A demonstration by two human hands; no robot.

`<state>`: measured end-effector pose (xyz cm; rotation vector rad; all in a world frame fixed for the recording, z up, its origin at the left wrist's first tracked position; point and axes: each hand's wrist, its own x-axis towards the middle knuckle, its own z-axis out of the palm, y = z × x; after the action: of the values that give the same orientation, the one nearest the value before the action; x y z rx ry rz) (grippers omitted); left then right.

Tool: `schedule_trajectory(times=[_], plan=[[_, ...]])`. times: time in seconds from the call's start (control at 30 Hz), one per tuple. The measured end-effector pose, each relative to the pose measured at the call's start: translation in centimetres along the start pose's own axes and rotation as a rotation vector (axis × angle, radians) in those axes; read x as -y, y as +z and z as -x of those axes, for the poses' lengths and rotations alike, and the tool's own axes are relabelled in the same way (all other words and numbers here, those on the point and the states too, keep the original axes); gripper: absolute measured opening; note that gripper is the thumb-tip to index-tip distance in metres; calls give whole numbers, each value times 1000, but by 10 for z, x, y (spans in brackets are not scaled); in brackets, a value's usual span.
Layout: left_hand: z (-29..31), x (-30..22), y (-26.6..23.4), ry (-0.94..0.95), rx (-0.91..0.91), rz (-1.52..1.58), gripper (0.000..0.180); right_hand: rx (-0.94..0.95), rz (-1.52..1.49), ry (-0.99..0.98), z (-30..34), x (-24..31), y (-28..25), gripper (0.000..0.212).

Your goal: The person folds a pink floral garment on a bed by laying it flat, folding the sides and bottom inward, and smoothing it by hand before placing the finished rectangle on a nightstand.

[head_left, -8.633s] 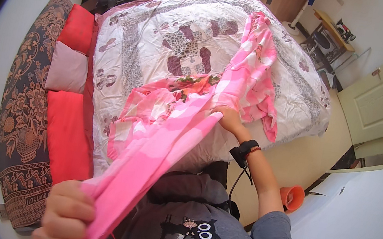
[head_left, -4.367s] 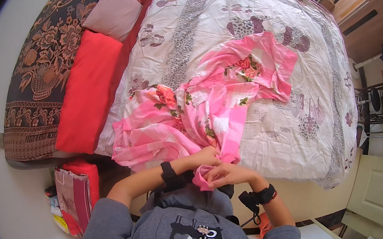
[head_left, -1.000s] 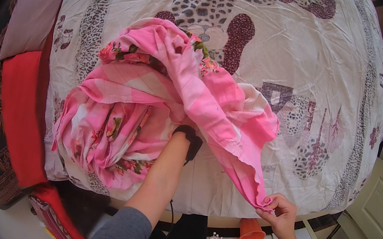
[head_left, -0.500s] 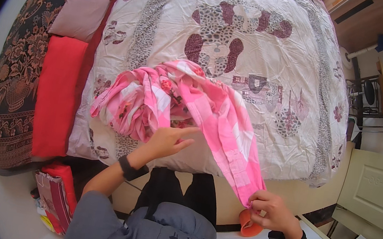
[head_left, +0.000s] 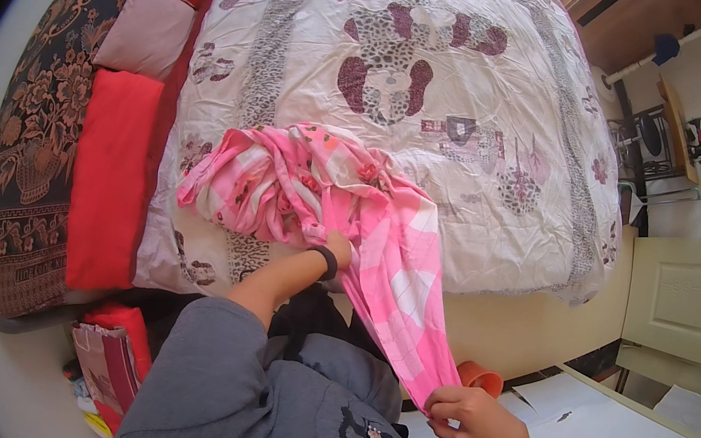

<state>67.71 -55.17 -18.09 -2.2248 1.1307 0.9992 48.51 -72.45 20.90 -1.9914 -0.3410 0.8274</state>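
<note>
A pink-and-white checked cloth (head_left: 399,259) with printed flowers lies partly on the bed, its left part bunched in loose folds. The rest comes down over the bed's near edge toward me as a long strip. My right hand (head_left: 470,417) pinches the low end of this strip, to the right of my body, and holds it taut. My left hand (head_left: 338,249) is against the cloth, where the bunched part meets the strip. Folds hide most of its fingers, so its grip does not show.
The bed (head_left: 494,67) has a pale patterned cover. Red pillows (head_left: 113,181) and a mauve cushion (head_left: 150,27) line its left side. An orange container (head_left: 481,379) stands beyond my right hand. Bags (head_left: 109,355) are on the floor at lower left; a pale door (head_left: 691,296) is at right.
My left hand has moved forward and right from in front of the cloth into its folds. My right hand still holds the end, now slightly lower. My view has shifted a little.
</note>
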Motion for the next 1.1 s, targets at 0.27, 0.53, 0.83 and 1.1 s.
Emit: schedule_trajectory(times=[0.27, 0.53, 0.83, 1.1], plan=[[7, 20, -34, -216, -244, 92, 25, 168, -312, -99, 17, 39, 26, 7], [-3, 3, -2, 218, 170, 338, 33, 243, -400, -119, 24, 62, 35, 8], [-5, 24, 136, -163, -377, 327, 19, 38, -389, 55, 50, 47, 59, 8], [74, 187, -2, -449, -853, 600, 22, -235, -242, 597, 62, -3, 77, 11]])
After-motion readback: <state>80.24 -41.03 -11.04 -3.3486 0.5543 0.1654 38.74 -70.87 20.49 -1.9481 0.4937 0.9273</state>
